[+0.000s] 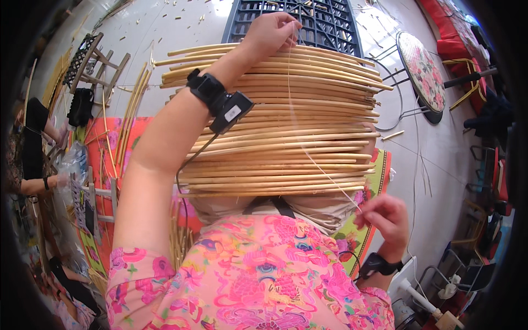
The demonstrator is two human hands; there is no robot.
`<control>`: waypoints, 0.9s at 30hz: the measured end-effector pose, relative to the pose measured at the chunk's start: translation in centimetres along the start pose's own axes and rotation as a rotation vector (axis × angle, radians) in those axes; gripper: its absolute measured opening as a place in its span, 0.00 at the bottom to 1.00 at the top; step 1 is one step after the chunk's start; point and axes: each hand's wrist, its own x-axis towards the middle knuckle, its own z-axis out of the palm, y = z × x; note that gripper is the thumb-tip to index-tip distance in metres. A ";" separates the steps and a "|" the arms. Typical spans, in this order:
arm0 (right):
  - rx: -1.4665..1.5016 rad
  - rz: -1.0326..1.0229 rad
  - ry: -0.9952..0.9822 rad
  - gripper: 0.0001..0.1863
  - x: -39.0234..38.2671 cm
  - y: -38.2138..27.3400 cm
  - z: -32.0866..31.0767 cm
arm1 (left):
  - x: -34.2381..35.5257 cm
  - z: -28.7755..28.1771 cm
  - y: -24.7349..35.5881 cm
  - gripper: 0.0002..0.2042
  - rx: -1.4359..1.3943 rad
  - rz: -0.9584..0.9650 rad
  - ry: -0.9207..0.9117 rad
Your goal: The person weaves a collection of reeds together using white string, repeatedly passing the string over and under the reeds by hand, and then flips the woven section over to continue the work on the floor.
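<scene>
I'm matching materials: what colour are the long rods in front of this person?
The rods are pale golden tan, best seen in the head view.

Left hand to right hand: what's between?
Head view: a thin pale strand runs from the left hand to the right hand, crossing the view of the tan sticks.

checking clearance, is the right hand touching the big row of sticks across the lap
Apart. In the head view, patterned cloth shows in the gap between the right hand and the nearest ends of the sticks.
</scene>
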 end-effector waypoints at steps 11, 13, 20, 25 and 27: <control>-0.525 -0.580 0.183 0.06 17.1 -3.0 1.7 | -0.5 0.6 -0.3 0.09 -0.062 0.079 0.017; -0.979 -0.575 0.097 0.08 18.0 -3.7 1.2 | -0.7 0.7 0.0 0.09 -0.055 0.079 0.014; -1.010 -0.139 -0.431 0.11 18.1 -5.8 1.0 | -1.5 0.6 0.2 0.08 -0.151 0.018 0.001; -0.333 -0.442 -0.281 0.04 19.5 -6.7 0.4 | -1.6 0.6 0.5 0.09 -0.166 0.012 -0.008; -0.778 -0.651 0.186 0.05 22.1 -6.7 0.7 | -1.7 0.6 0.6 0.09 -0.181 -0.003 -0.008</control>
